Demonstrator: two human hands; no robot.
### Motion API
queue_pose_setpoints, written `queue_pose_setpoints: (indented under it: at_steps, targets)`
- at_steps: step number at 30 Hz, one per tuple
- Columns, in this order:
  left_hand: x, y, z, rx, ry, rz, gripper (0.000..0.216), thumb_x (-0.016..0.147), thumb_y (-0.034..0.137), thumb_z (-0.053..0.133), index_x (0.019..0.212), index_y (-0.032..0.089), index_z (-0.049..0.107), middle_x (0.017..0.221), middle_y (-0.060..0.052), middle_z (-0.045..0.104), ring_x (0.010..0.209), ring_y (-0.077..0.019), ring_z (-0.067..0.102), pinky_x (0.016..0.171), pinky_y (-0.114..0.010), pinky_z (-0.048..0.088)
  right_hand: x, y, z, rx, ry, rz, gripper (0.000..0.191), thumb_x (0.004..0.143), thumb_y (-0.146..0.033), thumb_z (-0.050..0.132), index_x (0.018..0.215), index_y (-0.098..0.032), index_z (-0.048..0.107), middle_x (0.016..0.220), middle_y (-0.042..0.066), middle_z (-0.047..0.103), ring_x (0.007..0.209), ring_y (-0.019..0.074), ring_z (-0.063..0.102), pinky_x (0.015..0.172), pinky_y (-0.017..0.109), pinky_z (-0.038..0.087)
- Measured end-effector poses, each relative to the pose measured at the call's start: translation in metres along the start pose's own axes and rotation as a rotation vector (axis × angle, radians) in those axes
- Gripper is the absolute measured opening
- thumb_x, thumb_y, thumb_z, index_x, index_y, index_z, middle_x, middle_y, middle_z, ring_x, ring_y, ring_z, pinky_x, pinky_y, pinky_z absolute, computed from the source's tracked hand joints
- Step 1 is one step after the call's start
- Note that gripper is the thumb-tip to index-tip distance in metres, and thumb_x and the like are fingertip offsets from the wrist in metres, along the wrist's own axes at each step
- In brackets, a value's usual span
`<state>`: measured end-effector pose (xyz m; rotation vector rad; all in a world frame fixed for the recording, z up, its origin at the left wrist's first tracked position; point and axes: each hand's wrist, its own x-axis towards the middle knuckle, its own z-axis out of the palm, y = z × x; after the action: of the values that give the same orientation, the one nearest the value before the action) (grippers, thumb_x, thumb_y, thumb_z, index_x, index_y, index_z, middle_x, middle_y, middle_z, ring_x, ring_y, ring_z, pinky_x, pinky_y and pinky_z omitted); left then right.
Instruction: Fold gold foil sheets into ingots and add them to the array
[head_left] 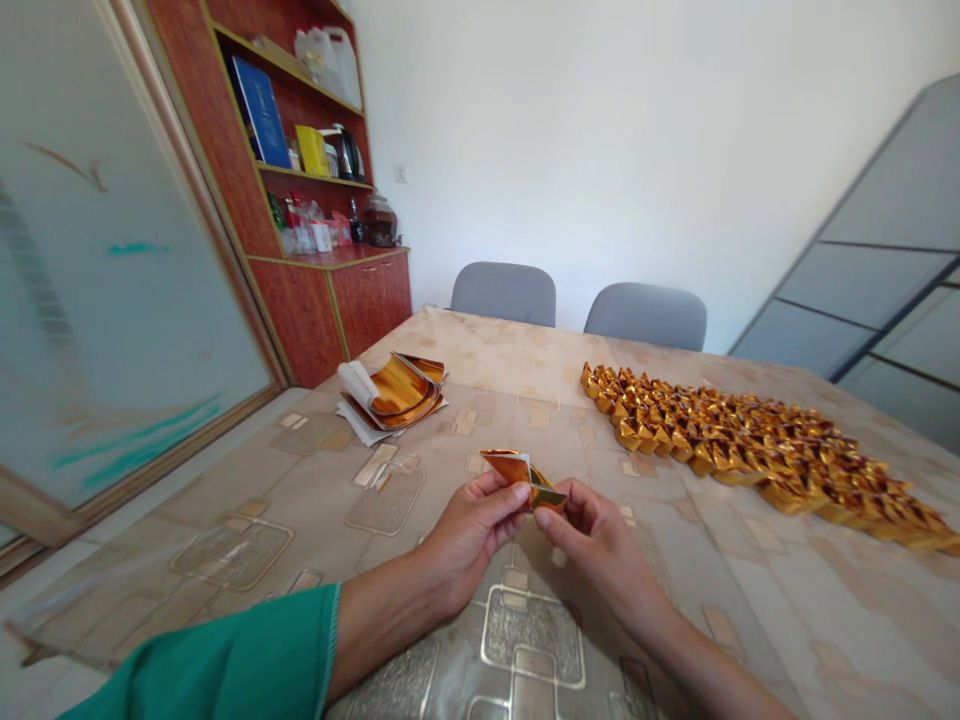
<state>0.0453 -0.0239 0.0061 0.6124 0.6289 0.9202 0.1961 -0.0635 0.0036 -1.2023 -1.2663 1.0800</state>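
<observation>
Between my two hands, above the table, is a partly folded piece of gold foil paper (510, 466), its white underside showing at one edge. My left hand (480, 515) pinches its left part between thumb and fingers. The lower right corner is gripped by my right hand (589, 520), thumb in front and fingers behind. Ahead and to the left lies a curled stack of gold foil sheets (405, 392) with white backs. Many folded gold paper pieces (720, 430) stand in close rows on the right side of the table.
A patterned cover lies over the table (525, 650). Two grey chairs (502, 292) stand at its far edge, against a white wall. Back left is a red-brown cabinet (315, 310) with bottles, a kettle and boxes on its shelves. A frosted sliding door (127, 250) runs along the left.
</observation>
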Motion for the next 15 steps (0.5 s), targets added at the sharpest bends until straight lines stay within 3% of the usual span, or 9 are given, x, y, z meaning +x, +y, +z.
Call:
queue_pose_setpoints:
  at_steps: [8,12,15]
  targets:
    - [0.001,0.001,0.0,0.094,0.054,0.043,0.034,0.055,0.029,0.093,0.082,0.015,0.076,0.077,-0.001,0.071,0.066,-0.0077,0.059,0.061,-0.018,0.043,-0.001,-0.01,0.002,0.082,-0.027,0.05,0.039,0.073,-0.053,0.075,0.066,-0.02,0.056,0.057,-0.005,0.05,0.053,0.0116,0.042,0.053,0.025,0.033]
    - [0.002,0.0,-0.001,0.093,0.023,0.04,0.031,0.06,0.03,0.091,0.081,0.014,0.075,0.077,-0.001,0.07,0.068,-0.008,0.059,0.062,-0.018,0.042,0.002,-0.015,-0.002,0.023,-0.031,0.043,0.043,0.075,-0.06,0.071,0.068,-0.019,0.06,0.062,-0.001,0.056,0.057,0.0142,0.047,0.057,0.027,0.037]
    - [0.002,-0.001,-0.001,0.082,0.018,0.007,0.031,0.06,0.03,0.091,0.083,0.014,0.075,0.077,-0.001,0.069,0.068,-0.0077,0.058,0.063,-0.018,0.043,0.002,-0.012,-0.002,-0.032,0.012,0.025,0.043,0.075,-0.059,0.07,0.064,-0.02,0.057,0.058,-0.002,0.052,0.055,0.0136,0.043,0.054,0.026,0.034]
